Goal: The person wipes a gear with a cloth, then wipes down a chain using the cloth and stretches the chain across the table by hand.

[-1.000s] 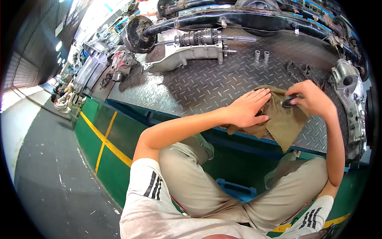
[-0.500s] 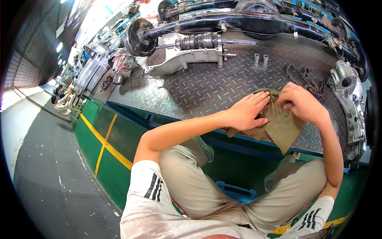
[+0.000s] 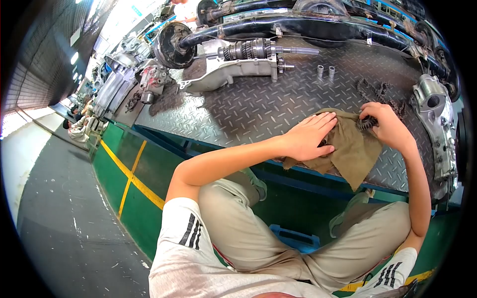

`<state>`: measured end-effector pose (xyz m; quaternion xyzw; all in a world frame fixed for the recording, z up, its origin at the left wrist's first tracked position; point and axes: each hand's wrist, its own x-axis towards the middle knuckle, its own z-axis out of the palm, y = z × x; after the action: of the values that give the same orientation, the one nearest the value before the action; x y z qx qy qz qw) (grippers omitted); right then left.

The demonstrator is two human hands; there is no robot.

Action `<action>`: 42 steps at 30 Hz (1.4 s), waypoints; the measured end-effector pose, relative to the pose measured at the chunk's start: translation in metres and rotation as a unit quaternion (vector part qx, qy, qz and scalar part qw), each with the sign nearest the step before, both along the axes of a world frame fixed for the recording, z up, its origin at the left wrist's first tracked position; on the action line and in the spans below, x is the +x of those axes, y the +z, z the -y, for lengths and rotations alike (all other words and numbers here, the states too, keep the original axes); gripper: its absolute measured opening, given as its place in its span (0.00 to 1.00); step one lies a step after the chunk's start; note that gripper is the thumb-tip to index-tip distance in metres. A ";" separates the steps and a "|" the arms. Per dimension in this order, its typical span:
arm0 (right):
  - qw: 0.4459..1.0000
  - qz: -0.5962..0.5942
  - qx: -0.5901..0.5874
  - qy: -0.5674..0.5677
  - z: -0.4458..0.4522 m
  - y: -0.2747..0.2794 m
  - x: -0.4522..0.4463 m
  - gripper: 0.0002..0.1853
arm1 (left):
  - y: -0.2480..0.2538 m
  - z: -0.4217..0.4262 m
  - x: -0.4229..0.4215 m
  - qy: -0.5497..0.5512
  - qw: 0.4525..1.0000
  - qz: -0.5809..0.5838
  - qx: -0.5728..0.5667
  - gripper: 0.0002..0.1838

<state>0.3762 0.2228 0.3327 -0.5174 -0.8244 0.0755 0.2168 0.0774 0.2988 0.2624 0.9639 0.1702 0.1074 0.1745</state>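
Observation:
My left hand (image 3: 309,138) lies flat on an olive-brown cloth (image 3: 354,149) near the front edge of the bench, fingers stretched out and thumb apart. At the cloth's right upper edge, my right hand (image 3: 390,126) is curled, fingertips closed on a small dark toothed part (image 3: 366,122), which looks like a gear. The palm hides some of that part. Just beyond my right hand lies a dark chain (image 3: 380,93) on the bench.
A tread-plate bench top (image 3: 248,111) carries a gear shaft (image 3: 248,50) in an open housing (image 3: 231,73) and two metal sockets (image 3: 331,72). A long black axle (image 3: 298,29) spans the back. On the right stands a cast metal housing (image 3: 439,119).
My right hand has shifted slightly to the right, and the dark toothed part now shows under its fingers. My left hand remains flat on the cloth.

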 end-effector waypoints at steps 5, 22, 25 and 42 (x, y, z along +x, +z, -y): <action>0.999 0.009 0.048 0.017 0.003 -0.006 -0.030 0.12 | -0.001 -0.001 -0.001 -0.005 1.000 0.013 0.009 0.45; 0.999 -0.017 0.035 -0.006 0.003 -0.016 -0.047 0.17 | -0.004 0.000 0.000 -0.005 1.000 0.023 0.018 0.46; 0.991 -0.102 -0.026 -0.079 0.006 -0.016 -0.045 0.18 | -0.003 0.000 0.000 0.003 1.000 0.024 0.011 0.46; 0.993 -0.058 0.059 -0.080 0.023 -0.031 -0.060 0.25 | -0.003 0.004 0.002 0.015 1.000 0.009 0.021 0.45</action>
<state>0.3159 0.1999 0.3015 -0.5626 -0.7693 0.0389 0.3002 0.0793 0.2946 0.2596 0.9636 0.1812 0.1222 0.1539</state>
